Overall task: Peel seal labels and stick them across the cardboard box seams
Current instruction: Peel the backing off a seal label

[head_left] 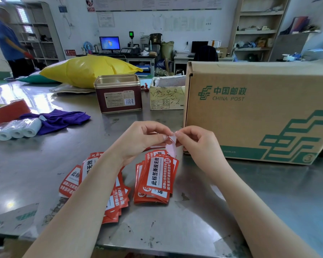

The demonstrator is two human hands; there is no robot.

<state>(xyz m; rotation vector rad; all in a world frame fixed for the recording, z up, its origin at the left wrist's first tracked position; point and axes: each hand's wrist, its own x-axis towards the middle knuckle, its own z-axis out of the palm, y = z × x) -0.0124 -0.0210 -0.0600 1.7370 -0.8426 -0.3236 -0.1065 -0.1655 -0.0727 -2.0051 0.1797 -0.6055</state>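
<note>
Pinched between left hand (pixel 145 138) and right hand (pixel 196 140) at frame centre: 1 seal label (pixel 172 146), long axis hanging downward. Cardboard box (pixel 259 112) just right, nearer right hand.

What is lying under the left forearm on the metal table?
A fanned pile of red seal labels lies on the table beneath the left forearm. Their red edges and white printed panels show on both sides; the arm covers the pile's middle, so their number cannot be told.
</note>
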